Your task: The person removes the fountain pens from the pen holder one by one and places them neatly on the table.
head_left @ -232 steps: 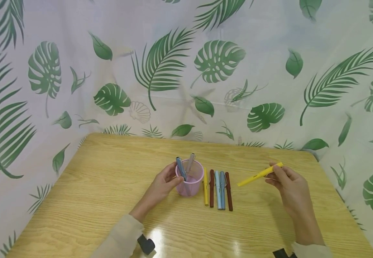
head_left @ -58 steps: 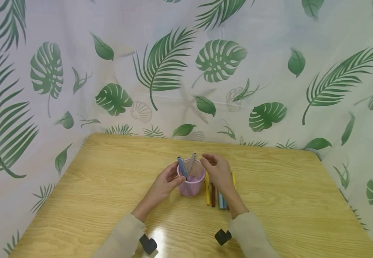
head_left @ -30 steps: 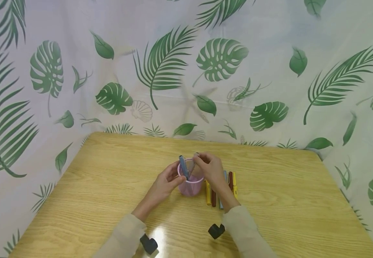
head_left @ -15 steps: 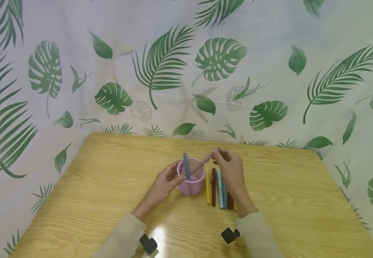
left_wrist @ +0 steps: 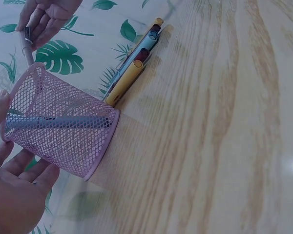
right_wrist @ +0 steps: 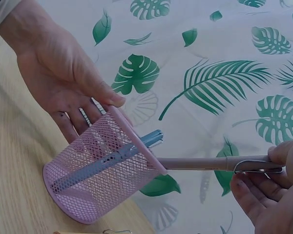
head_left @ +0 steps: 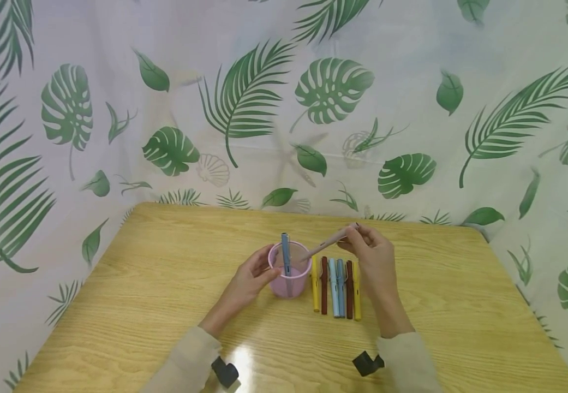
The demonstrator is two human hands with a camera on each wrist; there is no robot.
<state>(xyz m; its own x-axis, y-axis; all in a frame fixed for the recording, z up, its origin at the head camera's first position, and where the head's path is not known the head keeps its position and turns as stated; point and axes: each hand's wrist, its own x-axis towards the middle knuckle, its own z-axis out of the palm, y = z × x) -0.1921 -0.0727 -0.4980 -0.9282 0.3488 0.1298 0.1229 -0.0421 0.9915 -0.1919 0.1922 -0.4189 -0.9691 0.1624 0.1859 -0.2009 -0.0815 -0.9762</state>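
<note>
My left hand (head_left: 250,277) holds the pink mesh pen cup (head_left: 299,286), thumb at the rim and fingers around the far side. Inside it a blue pen (head_left: 286,252) leans; in the right wrist view it shows through the mesh wall (right_wrist: 95,195). My right hand (head_left: 376,257) pinches a greyish-pink pen (head_left: 332,240) near its clip end. That pen slants, its lower end at the cup's right rim and just within the mouth. Between cup and right hand lies a row of pens, with a yellow pen (head_left: 315,289) nearest the cup and another yellow pen (head_left: 357,295) at the right end.
Dark red pens (head_left: 324,289), a light blue pen (head_left: 334,292) and a blue pen (head_left: 341,292) lie side by side in the row. Everything stands on a wood-grain table (head_left: 175,262). A leaf-print cloth (head_left: 264,109) hangs behind it.
Earlier my right hand held a yellow pen, which now lies at the row's right end. It then took the greyish-pink pen in the cup and drew it up rightward. The left hand stays put.
</note>
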